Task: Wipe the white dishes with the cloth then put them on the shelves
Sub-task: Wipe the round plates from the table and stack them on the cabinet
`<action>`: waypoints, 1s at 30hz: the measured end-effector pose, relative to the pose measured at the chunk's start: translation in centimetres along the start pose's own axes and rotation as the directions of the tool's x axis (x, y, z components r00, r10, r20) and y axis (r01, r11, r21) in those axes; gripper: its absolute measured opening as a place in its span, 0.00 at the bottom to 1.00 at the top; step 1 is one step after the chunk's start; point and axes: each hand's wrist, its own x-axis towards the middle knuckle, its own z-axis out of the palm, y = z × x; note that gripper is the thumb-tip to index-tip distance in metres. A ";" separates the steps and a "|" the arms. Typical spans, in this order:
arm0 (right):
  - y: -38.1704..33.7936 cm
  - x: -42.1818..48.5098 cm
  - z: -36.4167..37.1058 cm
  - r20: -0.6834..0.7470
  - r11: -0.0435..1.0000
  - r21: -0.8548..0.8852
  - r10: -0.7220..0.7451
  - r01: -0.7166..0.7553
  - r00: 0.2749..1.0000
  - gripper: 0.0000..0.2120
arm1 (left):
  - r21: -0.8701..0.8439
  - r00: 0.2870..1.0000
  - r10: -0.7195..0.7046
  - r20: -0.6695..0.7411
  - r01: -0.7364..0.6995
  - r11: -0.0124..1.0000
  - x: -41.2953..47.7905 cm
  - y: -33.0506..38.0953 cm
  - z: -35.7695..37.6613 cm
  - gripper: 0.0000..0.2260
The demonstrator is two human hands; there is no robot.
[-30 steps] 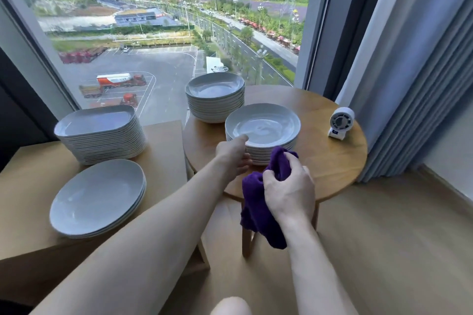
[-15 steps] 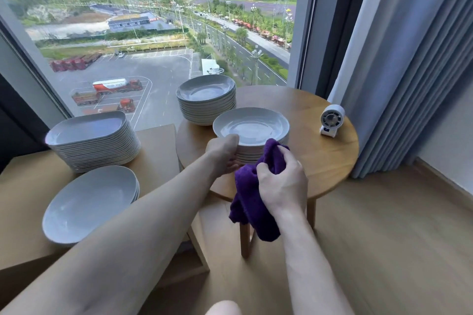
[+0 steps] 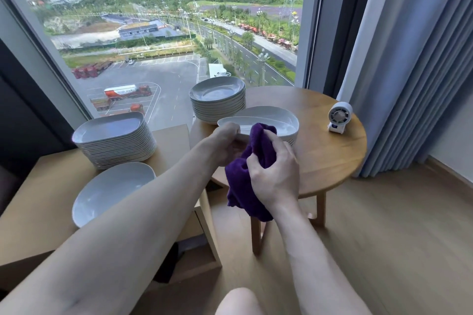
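My left hand grips the near rim of a white plate, lifted and tilted off the short stack below it on the round wooden table. My right hand holds a bunched purple cloth against the lifted plate's near edge; part of the cloth hangs down below the table edge. A taller stack of white plates stands behind on the same table.
On the low wooden cabinet at left stand a stack of squarish white dishes and a few oval plates. A small white fan sits at the table's right. Grey curtains hang at right; a window is behind.
My left hand has lifted the top plate off its stack and tilted it. The right hand brought the cloth up to the plate. The view has tilted upward.
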 end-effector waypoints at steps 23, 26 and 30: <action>-5.7 -12.1 7.6 0.794 0.954 0.086 0.108 -0.287 0.598 0.14 | -0.449 0.973 0.049 -0.227 -0.150 0.881 -20.4 -14.4 -23.9 0.32; -6.1 -12.9 8.0 0.880 0.919 0.005 0.183 -0.395 0.437 0.12 | -0.467 0.973 0.051 -0.225 -0.154 0.871 -23.5 -16.5 -26.0 0.32; -6.6 -14.4 8.9 0.908 0.909 -0.006 0.179 -0.416 0.378 0.15 | -0.509 0.973 0.058 -0.223 -0.167 0.845 -26.1 -18.6 -26.7 0.32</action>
